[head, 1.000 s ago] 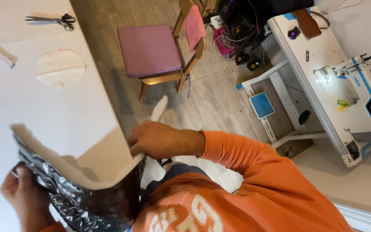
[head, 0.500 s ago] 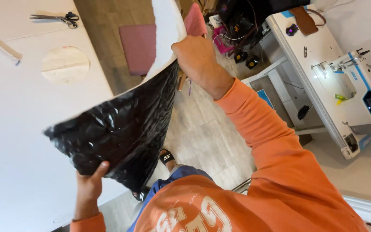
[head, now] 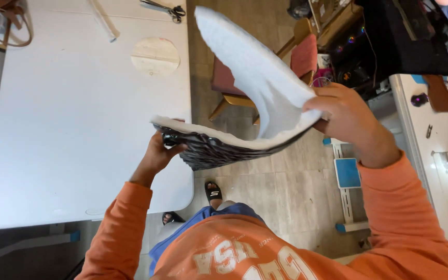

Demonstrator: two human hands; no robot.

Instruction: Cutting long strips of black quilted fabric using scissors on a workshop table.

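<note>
I hold a padded sheet [head: 255, 83] in the air between both hands: white foam on its upper face, glossy black quilted material [head: 219, 150] underneath. My left hand [head: 159, 153] grips its near-left corner beside the white table's edge. My right hand [head: 346, 116] pinches the right end, where the sheet folds and a long white flap rises away from me. Both arms wear orange sleeves.
A white table [head: 79, 129] lies at left, with scissors [head: 164, 8], a round wooden disc [head: 155, 56] and a pale strip [head: 103, 21] on it. A wooden chair with pink cushions [head: 304, 54] stands beyond the sheet. A white sewing table [head: 442, 150] is at right.
The sheet went from hanging black-side out between my hands to lying flatter with the white side up. My right hand came down and to the right; my left hand rose.
</note>
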